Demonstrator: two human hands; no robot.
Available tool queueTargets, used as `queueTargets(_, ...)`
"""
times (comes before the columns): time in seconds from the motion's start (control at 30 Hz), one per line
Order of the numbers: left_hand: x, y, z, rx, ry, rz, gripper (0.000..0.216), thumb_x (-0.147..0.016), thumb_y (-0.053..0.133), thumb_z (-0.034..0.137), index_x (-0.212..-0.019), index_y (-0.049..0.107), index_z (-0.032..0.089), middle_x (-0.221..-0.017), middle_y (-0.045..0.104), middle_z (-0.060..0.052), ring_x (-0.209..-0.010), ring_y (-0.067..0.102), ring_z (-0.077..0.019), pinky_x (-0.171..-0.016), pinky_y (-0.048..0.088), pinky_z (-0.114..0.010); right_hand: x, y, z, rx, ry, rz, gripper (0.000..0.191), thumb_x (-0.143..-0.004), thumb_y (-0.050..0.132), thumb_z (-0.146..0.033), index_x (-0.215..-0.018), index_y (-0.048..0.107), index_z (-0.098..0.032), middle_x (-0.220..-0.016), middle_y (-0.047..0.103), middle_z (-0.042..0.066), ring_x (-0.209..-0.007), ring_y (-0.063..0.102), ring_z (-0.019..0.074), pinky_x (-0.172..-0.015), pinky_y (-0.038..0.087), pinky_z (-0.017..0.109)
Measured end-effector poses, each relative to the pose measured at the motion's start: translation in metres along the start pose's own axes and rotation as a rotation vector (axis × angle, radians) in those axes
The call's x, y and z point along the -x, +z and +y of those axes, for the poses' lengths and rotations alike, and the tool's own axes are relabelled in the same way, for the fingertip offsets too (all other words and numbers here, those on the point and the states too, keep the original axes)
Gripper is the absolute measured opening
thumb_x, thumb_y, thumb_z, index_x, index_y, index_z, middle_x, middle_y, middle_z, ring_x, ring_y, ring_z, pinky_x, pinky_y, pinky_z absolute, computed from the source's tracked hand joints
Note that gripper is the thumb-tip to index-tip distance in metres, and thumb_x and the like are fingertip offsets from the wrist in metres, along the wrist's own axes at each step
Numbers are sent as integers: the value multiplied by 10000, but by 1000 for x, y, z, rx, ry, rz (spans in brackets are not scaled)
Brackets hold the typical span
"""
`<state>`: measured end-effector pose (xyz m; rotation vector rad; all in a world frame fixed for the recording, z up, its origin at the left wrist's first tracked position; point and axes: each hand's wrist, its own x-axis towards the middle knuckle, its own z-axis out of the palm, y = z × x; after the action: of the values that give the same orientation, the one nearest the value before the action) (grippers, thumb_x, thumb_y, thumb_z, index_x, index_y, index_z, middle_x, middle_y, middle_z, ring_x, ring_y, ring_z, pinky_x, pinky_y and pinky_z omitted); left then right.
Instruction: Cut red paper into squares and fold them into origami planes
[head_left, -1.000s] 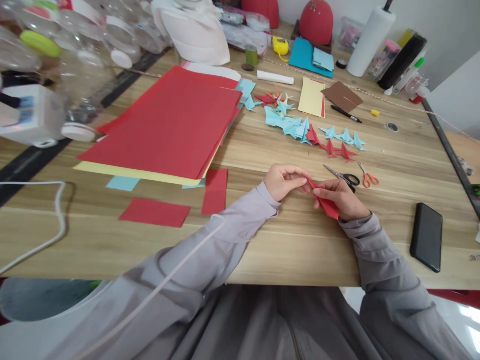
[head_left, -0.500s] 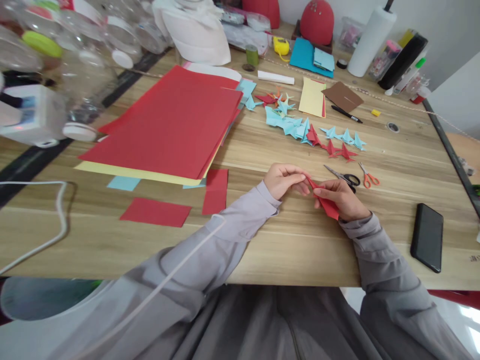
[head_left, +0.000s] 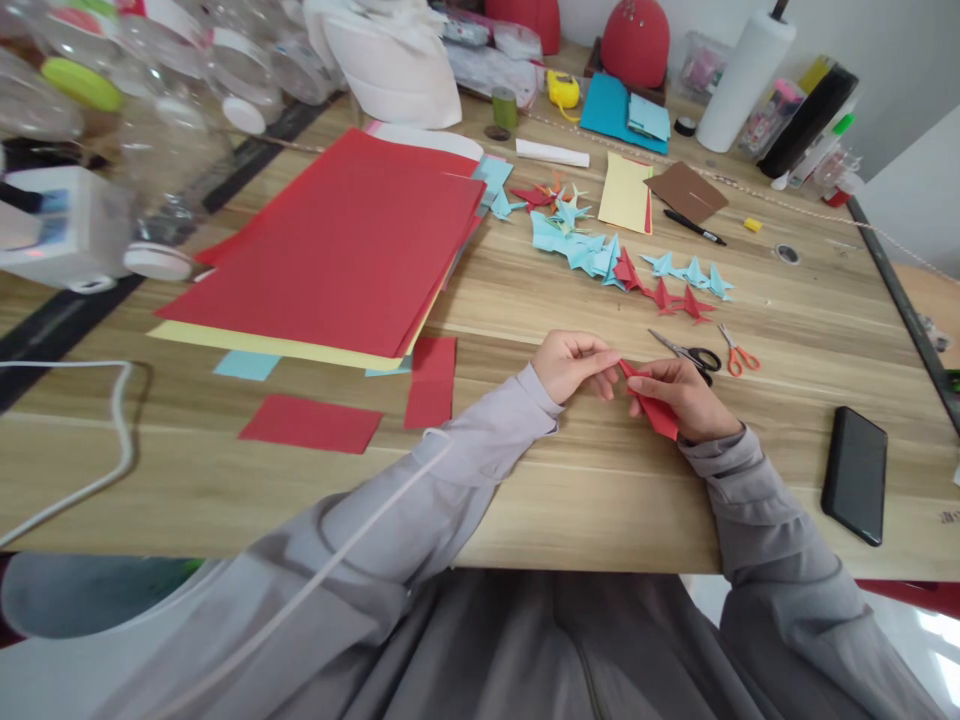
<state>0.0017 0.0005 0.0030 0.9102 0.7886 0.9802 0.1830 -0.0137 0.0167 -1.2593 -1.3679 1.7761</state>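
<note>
A folded piece of red paper (head_left: 658,413) is pinched between the thumb and fingers of my right hand (head_left: 684,396). My left hand (head_left: 571,366) closes its thumb and forefinger on the paper's narrow upper tip. Both hands are just above the table, close to its front edge. Beyond my right hand lie black-handled scissors (head_left: 699,357) and smaller orange-handled scissors (head_left: 739,353). Farther back are folded paper cranes in light blue (head_left: 694,272) and red (head_left: 664,297). Two red paper rectangles (head_left: 311,423) lie left of my left forearm.
Large red sheets (head_left: 337,250) cover the table's left middle. A phone (head_left: 855,475) lies at the right. Behind are yellow paper (head_left: 626,192), brown paper (head_left: 686,190), a pen (head_left: 694,228) and a tape measure (head_left: 562,90). Clear plastic bottles (head_left: 172,150) crowd the back left.
My left thumb and forefinger have shifted slightly right along the paper's tip. My right hand keeps its hold in nearly the same place.
</note>
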Motion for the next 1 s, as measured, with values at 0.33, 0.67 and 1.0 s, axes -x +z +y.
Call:
queueTargets(0.33, 0, 1, -3, 16, -3, -34, 295, -770, 734, 333, -666, 579, 104, -551, 631, -17, -443, 635, -140, -453, 532, -237, -1, 1, -1, -47, 3, 16, 291, -671, 786, -418, -706, 712, -139, -556, 685, 33, -425, 519, 91, -412, 343, 205)
queueTargets(0.67, -1, 0, -1, 46, 3, 1, 306, -795, 705, 364, -700, 586, 99, -564, 636, -27, -445, 636, -150, -445, 533, -249, 0, 1, 0, -19, 13, 23, 300, -692, 777, -419, -713, 704, -129, -555, 685, 38, -401, 479, 84, -395, 309, 208)
queueTargets(1.0, 0, 1, -5, -60, 86, 9, 346, -757, 732, 404, -644, 563, 125, -515, 601, 6, -401, 592, -117, -415, 491, -221, 0, 0, 0, 18, -14, -8, 305, -719, 759, -432, -683, 703, -134, -547, 670, 33, -410, 468, 80, -403, 306, 210)
